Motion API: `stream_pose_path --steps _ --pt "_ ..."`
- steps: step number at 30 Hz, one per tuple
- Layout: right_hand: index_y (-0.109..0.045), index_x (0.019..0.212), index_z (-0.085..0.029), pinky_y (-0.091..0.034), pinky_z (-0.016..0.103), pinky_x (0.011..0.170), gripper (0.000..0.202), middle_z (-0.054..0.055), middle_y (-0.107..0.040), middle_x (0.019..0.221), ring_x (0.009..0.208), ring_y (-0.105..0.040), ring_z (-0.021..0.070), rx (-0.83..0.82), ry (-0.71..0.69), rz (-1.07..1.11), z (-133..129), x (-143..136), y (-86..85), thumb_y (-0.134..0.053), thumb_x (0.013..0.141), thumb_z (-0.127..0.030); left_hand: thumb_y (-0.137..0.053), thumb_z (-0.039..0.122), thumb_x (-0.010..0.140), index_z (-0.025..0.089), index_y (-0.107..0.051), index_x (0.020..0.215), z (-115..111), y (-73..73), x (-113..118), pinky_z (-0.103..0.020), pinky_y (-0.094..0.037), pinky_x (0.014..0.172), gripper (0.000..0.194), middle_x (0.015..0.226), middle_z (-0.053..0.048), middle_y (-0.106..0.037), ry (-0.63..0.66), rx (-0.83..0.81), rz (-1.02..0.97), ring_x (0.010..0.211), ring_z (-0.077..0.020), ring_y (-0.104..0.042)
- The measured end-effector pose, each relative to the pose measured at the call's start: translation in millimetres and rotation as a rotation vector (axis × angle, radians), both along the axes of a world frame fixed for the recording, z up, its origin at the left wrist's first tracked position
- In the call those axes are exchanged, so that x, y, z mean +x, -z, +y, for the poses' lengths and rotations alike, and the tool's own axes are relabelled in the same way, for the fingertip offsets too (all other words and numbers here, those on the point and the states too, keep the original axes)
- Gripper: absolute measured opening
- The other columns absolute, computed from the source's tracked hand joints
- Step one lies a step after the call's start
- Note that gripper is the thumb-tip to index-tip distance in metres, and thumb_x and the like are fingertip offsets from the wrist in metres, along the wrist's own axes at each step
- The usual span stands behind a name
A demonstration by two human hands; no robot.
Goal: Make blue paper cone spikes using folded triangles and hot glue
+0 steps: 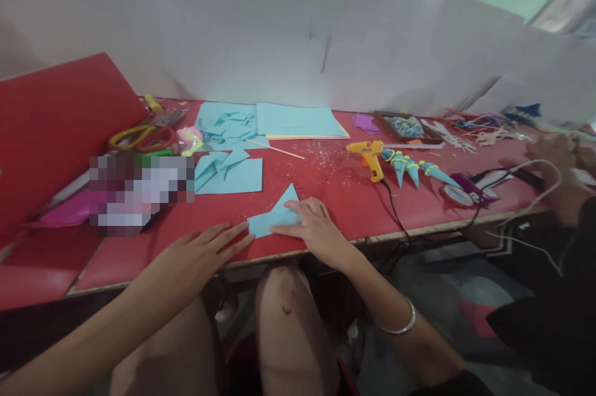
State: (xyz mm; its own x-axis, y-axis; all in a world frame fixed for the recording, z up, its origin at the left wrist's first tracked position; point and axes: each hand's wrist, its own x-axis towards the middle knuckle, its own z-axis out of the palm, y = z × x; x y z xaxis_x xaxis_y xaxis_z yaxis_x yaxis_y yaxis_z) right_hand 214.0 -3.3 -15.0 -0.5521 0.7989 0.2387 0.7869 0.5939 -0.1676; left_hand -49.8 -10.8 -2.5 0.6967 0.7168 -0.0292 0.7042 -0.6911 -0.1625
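Red table (342, 200): blue paper (275, 215), perhaps shreds (326, 156)

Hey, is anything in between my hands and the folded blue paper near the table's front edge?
Nothing visible: the right hand rests on the folded blue paper, and the left hand has fingertips at its left end. The yellow glue gun lies off to the right.
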Motion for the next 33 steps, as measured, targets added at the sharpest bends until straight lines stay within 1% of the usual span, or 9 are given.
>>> stream_pose_path --steps 3,6,9,13,19,23,28,30,33 --pt "-0.053 0.121 -0.045 -0.029 0.044 0.101 0.043 0.005 -0.044 0.131 0.113 -0.039 0.0206 0.011 -0.093 -0.114 1.1 -1.2 -3.6 -0.032 0.093 -0.020 -0.036 -0.003 0.071 0.038 -0.042 0.133 0.6 2.0 -0.8 -0.034 -0.047 0.090 0.074 0.137 0.005 -0.048 0.001 0.002 0.003 0.117 -0.0195 -0.052" --pt "-0.050 0.124 -0.043 -0.029 0.045 0.102 0.044 0.005 -0.048 0.129 0.113 -0.041 0.0204 0.033 -0.103 -0.167 0.4 -1.8 -5.3 -0.031 0.093 -0.018 -0.035 -0.003 0.070 0.037 -0.043 0.132 0.9 1.3 -1.1 -0.035 -0.046 0.091 0.074 0.136 0.004 -0.049 0.008 0.005 0.002 0.118 -0.0193 -0.052" --pt "-0.051 0.125 -0.040 -0.032 0.042 0.101 0.043 0.004 -0.052 0.127 0.111 -0.045 0.0193 0.037 -0.108 -0.173 -2.9 2.2 -5.0 -0.032 0.093 -0.018 -0.035 -0.003 0.069 0.035 -0.045 0.131 1.4 -0.8 -1.2 -0.035 -0.047 0.089 0.074 0.135 0.003 -0.051 0.004 -0.007 0.014 0.117 -0.0200 -0.053" --pt "-0.056 0.120 -0.038 -0.034 0.041 0.101 0.041 0.003 -0.049 0.133 0.118 -0.044 0.0201 0.023 -0.045 -0.173 -8.6 15.5 -7.7 -0.038 0.091 -0.016 -0.035 -0.005 0.067 0.036 -0.046 0.130 3.1 -2.5 -2.1 -0.036 -0.048 0.089 0.076 0.136 0.004 -0.049 0.022 -0.045 -0.014 0.118 -0.0199 -0.052" --pt "-0.060 0.117 -0.033 -0.037 0.042 0.101 0.040 0.003 -0.045 0.138 0.125 -0.041 0.0221 -0.062 0.030 -0.180 -12.4 33.8 -21.2 -0.041 0.088 -0.012 -0.032 -0.007 0.067 0.038 -0.048 0.128 3.3 -5.6 -2.5 -0.037 -0.047 0.093 0.077 0.136 0.005 -0.049 -0.014 -0.090 -0.072 0.120 -0.0194 -0.051" --pt "-0.058 0.120 -0.031 -0.037 0.042 0.103 0.047 0.003 -0.044 0.140 0.127 -0.042 0.0230 -0.153 0.063 -0.155 -13.8 39.8 -24.5 -0.042 0.083 -0.006 -0.031 -0.009 0.066 0.037 -0.048 0.129 0.8 -7.7 -1.8 -0.036 -0.052 0.086 0.079 0.138 0.004 -0.046 -0.048 -0.131 -0.041 0.121 -0.0207 -0.049" --pt "-0.055 0.125 -0.024 -0.036 0.038 0.106 0.052 0.004 -0.046 0.138 0.127 -0.043 0.0197 -0.235 0.070 -0.075 -16.4 42.6 -19.2 -0.037 0.080 -0.003 -0.034 -0.006 0.068 0.035 -0.048 0.129 1.0 -10.5 0.4 -0.040 -0.053 0.084 0.075 0.138 -0.001 -0.047 -0.071 -0.155 -0.033 0.121 -0.0247 -0.049" --pt "-0.057 0.123 -0.021 -0.037 0.037 0.105 0.051 0.005 -0.049 0.136 0.125 -0.046 0.0189 -0.238 0.066 -0.030 -15.7 42.6 -17.6 -0.036 0.080 -0.003 -0.037 -0.005 0.069 0.036 -0.050 0.127 2.3 -13.8 2.1 -0.041 -0.051 0.087 0.071 0.137 0.000 -0.049 -0.046 -0.161 -0.031 0.121 -0.0252 -0.050" --pt "-0.064 0.113 -0.018 -0.042 0.037 0.100 0.043 0.007 -0.057 0.126 0.117 -0.052 0.0194 -0.226 0.058 0.074 -10.7 42.0 -19.6 -0.038 0.080 -0.006 -0.040 -0.002 0.071 0.036 -0.052 0.125 3.7 -19.4 4.5 -0.042 -0.049 0.091 0.067 0.135 0.000 -0.051 -0.019 -0.173 -0.048 0.120 -0.0251 -0.050"
